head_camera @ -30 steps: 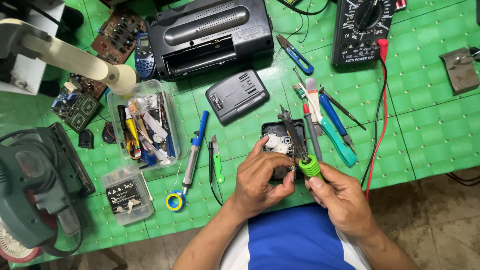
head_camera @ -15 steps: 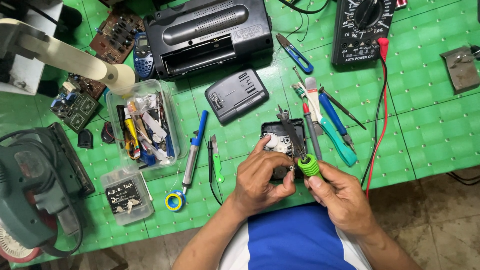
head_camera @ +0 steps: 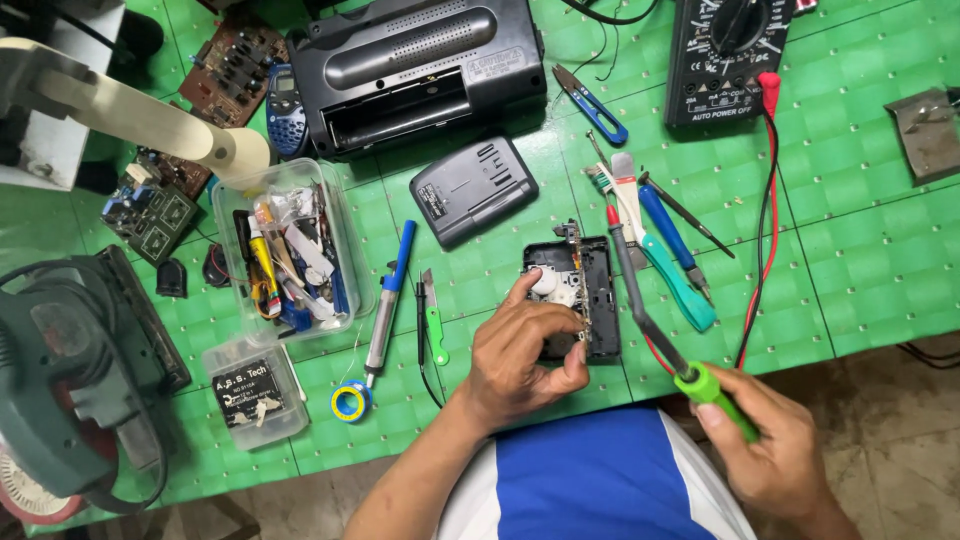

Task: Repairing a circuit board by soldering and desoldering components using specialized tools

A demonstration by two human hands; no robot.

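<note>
My left hand (head_camera: 522,350) rests on a small black opened device (head_camera: 580,295) with its circuit parts showing; fingers pinch its lower edge and the forefinger touches a white round part. My right hand (head_camera: 775,445) grips the green handle of a soldering iron (head_camera: 650,320), held off the table's near edge. The iron's long dark shaft points up and left, its tip beside the device's right side.
A black radio (head_camera: 420,60) and a multimeter (head_camera: 725,50) with a red lead lie at the back. Cutters, tweezers, a blue screwdriver (head_camera: 672,235), a desoldering pump (head_camera: 388,300), a clear parts box (head_camera: 290,255), a solder spool (head_camera: 350,402), a fan (head_camera: 70,390).
My right hand has pulled the soldering iron back to the right and down, away from the device. My left hand stays on the device.
</note>
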